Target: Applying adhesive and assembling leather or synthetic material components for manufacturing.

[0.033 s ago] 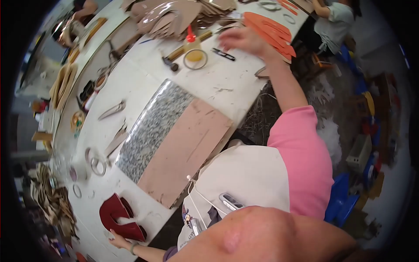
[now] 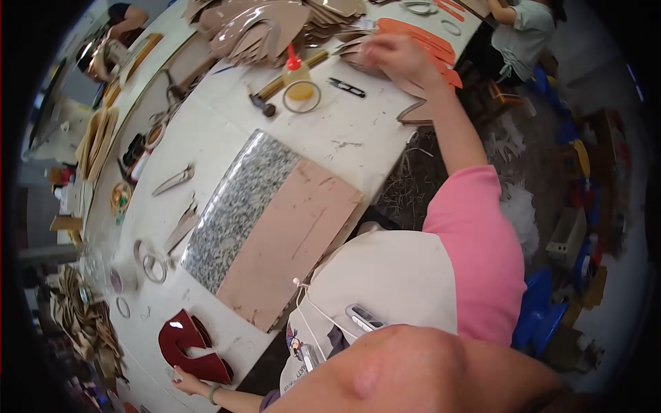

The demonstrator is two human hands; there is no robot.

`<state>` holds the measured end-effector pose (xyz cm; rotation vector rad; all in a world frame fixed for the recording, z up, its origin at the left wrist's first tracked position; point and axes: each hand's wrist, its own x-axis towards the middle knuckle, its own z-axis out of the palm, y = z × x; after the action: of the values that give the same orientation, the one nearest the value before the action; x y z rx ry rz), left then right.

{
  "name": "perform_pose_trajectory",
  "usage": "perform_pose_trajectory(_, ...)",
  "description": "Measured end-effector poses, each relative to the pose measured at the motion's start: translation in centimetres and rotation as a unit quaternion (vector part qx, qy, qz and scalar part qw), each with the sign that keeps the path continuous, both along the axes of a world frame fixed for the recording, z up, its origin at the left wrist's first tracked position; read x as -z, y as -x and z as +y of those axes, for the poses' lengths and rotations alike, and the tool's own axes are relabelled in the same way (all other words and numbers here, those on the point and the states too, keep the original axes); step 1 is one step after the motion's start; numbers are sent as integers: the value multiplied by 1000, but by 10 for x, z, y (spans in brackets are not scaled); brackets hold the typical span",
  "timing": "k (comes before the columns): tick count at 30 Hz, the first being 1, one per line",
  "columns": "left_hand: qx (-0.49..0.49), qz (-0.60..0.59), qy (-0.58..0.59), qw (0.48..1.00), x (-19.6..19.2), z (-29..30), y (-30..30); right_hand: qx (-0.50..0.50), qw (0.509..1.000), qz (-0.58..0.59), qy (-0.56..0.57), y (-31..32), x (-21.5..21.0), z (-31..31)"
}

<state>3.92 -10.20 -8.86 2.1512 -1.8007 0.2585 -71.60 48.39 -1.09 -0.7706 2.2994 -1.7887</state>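
At the lower left of the table, my left hand (image 2: 191, 382) grips the lower end of a dark red curved leather shoe upper (image 2: 177, 339), with more red layers under it. Its fingertips show at the piece's outer edge. My right hand (image 2: 399, 58) is stretched out to the far side, above fanned taupe leather pieces (image 2: 354, 51) and beside orange curved pieces (image 2: 441, 49). The fingers are loosely bent and apart, holding nothing that I can see. Small black thread snips (image 2: 346, 87) lie just left of and below that hand.
Before me lie a speckled grey slab (image 2: 237, 199) and a pinkish board (image 2: 292, 241). Farther off are a hammer (image 2: 263, 104), a red-capped glue bottle (image 2: 297, 74) and a taupe leather stack (image 2: 255, 31). Metal rings (image 2: 153, 268) lie left. Another person (image 2: 527, 34) works at far right.
My right hand has moved a little to the right, away from the snips and over the taupe pieces. The view has shifted slightly; my left hand stays at the red upper.
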Motion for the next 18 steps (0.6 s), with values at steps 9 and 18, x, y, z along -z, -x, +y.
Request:
perform_pose_trajectory(9, 282, 296, 72, 910, -26, 137, 217, 221, 890, 43, -397, 148, 66, 138)
perform_pose_trajectory(18, 426, 356, -85, 828, -37, 262, 337, 97, 935, -57, -336, 151, 85, 104)
